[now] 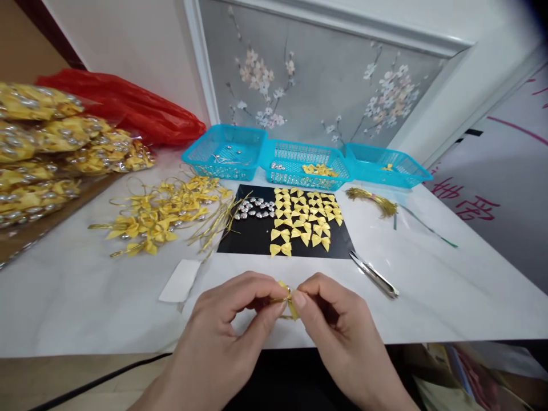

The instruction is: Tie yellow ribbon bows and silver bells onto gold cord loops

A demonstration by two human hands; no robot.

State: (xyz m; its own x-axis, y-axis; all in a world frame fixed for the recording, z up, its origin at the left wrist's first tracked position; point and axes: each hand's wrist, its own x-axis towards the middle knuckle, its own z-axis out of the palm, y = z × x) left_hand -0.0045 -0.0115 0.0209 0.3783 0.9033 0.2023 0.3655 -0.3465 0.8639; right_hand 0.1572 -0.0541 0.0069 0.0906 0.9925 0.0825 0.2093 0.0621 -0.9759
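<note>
Near the front edge of the table, my left hand (pixel 233 328) and my right hand (pixel 338 325) pinch one small yellow ribbon bow (pixel 293 308) between them. A gold cord runs across the bow at my left fingertips; part of the bow is hidden by the fingers. Beyond my hands lies a black mat (pixel 250 242). Rows of yellow bows (pixel 302 217) cover its right part, and silver beads (pixel 257 210) are grouped on its left. Loose gold cords (pixel 216 222) overlap the mat's left edge.
Blue baskets (pixel 233 170) stand along the back. Finished-looking bows with cords (pixel 158 214) are heaped at left, beside bagged bows (pixel 47 137) and a red plastic bag (pixel 128 105). Metal snips (pixel 374 275) lie at right, below a gold cord bundle (pixel 372 200). White paper (pixel 180 281) lies at left.
</note>
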